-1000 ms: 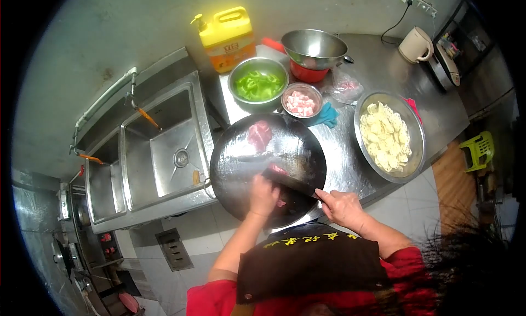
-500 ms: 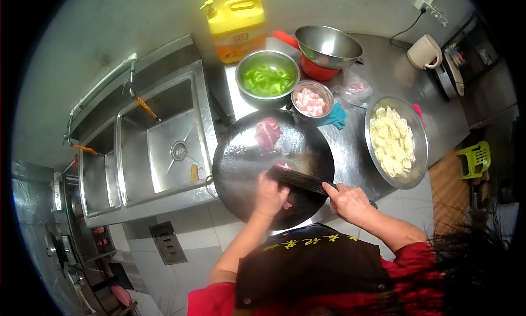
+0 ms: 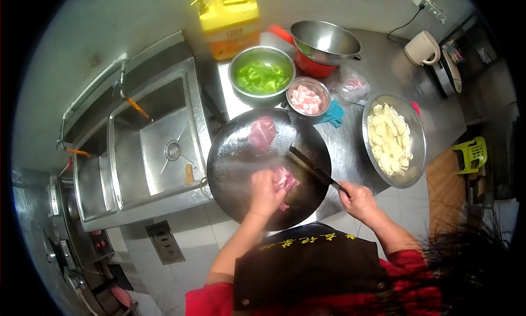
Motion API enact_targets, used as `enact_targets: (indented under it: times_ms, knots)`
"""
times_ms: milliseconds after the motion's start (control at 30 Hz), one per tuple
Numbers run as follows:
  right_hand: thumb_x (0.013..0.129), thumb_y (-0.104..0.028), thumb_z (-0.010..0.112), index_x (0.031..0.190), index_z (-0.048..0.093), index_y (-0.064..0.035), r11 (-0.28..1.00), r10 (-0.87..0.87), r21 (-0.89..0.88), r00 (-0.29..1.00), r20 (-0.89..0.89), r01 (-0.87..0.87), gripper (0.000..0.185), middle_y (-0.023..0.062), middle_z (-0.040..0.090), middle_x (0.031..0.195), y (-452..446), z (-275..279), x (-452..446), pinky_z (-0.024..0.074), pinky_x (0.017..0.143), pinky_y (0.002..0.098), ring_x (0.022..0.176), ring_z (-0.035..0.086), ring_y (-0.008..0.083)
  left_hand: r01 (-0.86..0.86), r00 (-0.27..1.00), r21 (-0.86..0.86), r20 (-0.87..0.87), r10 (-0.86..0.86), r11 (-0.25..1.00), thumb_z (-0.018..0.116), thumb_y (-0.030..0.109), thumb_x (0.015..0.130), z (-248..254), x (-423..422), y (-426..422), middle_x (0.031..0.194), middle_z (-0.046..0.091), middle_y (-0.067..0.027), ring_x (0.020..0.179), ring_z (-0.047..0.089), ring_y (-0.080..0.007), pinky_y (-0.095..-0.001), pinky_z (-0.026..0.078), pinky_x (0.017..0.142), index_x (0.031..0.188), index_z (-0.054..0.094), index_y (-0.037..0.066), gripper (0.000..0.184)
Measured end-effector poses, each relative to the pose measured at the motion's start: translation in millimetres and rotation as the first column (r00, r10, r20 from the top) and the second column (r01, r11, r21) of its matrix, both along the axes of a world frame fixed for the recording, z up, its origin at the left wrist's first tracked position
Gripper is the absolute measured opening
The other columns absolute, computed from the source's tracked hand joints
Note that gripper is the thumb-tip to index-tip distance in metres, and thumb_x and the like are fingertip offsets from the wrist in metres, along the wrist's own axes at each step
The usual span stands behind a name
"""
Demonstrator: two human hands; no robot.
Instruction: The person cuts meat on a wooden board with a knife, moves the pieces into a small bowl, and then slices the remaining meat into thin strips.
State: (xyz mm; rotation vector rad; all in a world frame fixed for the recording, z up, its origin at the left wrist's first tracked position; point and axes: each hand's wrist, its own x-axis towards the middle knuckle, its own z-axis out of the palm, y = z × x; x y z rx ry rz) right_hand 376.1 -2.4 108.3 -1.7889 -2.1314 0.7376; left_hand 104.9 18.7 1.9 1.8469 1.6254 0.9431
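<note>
On a round, dark chopping board (image 3: 235, 135) lie two pieces of raw meat. My left hand (image 3: 267, 193) has its fingers curled on the nearer meat piece (image 3: 286, 179), which shows at the hand's right side. The other meat piece (image 3: 262, 133) lies apart near the board's far edge. My right hand (image 3: 359, 201) is closed around the handle of a cleaver (image 3: 312, 167). Its dark blade is over the right part of the board, to the right of the meat and apart from it.
Behind the board stand a bowl of sliced green peppers (image 3: 263, 78), a small bowl of cut meat (image 3: 307, 98) and a steel bowl (image 3: 326, 39). A bowl of pale slices (image 3: 390, 141) is at the right. A double sink (image 3: 159, 141) lies left, a yellow jug (image 3: 230, 26) by the wall.
The cleaver has moved right, away from my left hand, and its blade has turned. My right hand has shifted right. More of the nearer meat piece now shows beside my left hand.
</note>
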Motion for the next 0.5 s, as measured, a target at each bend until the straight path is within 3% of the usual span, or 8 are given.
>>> enact_targets:
  times_ms: [67,167,267,300,367,500]
  knots:
    - [0.088,-0.012,0.059,0.112,0.07,-0.0115,1.0,-0.02,-0.02,1.0,-0.02,0.02,0.026,0.0174,0.069,0.083,-4,1,2,0.054,0.072,0.0469,0.078,0.067,0.0387,0.015,0.993,-0.149,0.115,0.002,0.989,0.072,0.001,0.068,3,1,-1,0.101,0.053,-0.0151,0.092,0.054,-0.0344,-0.0432,0.047,0.083,0.091,0.052,0.006,0.032]
    - [0.088,-0.012,0.059,0.112,0.07,-0.0124,0.997,-0.056,-0.054,0.998,-0.036,0.054,0.026,0.0179,0.068,0.081,-12,2,4,0.054,0.071,0.0465,0.077,0.067,0.0387,0.023,0.985,0.095,0.168,-0.039,0.995,0.071,-0.003,0.07,17,0,5,0.092,0.054,-0.0134,0.081,0.055,-0.0314,-0.04,0.049,0.07,0.093,0.051,0.004,0.031]
    - [0.088,-0.013,0.059,0.112,0.07,-0.0126,0.995,-0.092,-0.047,0.994,-0.067,0.089,0.026,0.0187,0.068,0.08,-18,-1,7,0.0537,0.07,0.0465,0.077,0.067,0.0388,0.024,0.963,0.289,0.25,-0.1,0.957,0.069,-0.008,0.068,54,2,9,0.096,0.056,-0.014,0.085,0.057,-0.0322,-0.0398,0.051,0.074,0.098,0.051,0.005,0.037]
    - [0.088,-0.013,0.059,0.111,0.07,-0.0122,0.993,-0.107,-0.049,0.992,-0.07,0.104,0.026,0.019,0.067,0.079,-18,0,8,0.0537,0.07,0.0467,0.077,0.067,0.0388,0.083,0.978,0.397,0.144,-0.151,0.914,0.069,-0.011,0.067,58,-2,9,0.103,0.058,-0.0147,0.095,0.059,-0.0341,-0.0391,0.052,0.082,0.106,0.053,0.005,0.045]
    - [0.088,-0.013,0.059,0.111,0.07,-0.0114,0.991,-0.13,-0.052,0.988,-0.085,0.126,0.025,0.0195,0.067,0.079,-19,2,11,0.0535,0.07,0.047,0.076,0.067,0.0389,0.296,0.944,0.44,0.003,-0.331,0.848,0.068,-0.009,0.067,68,-7,6,0.106,0.06,-0.0148,0.094,0.058,-0.0362,-0.0413,0.05,0.085,0.107,0.057,0.006,0.045]
    - [0.088,-0.013,0.059,0.109,0.07,-0.0098,0.993,-0.117,-0.008,0.989,-0.094,0.117,0.025,0.0196,0.067,0.078,-21,5,19,0.0535,0.07,0.047,0.076,0.067,0.039,0.454,0.877,0.45,-0.073,-0.475,0.769,0.073,-0.003,0.068,51,-15,-16,0.101,0.062,-0.0131,0.09,0.06,-0.0346,-0.0437,0.048,0.082,0.106,0.062,0.006,0.041]
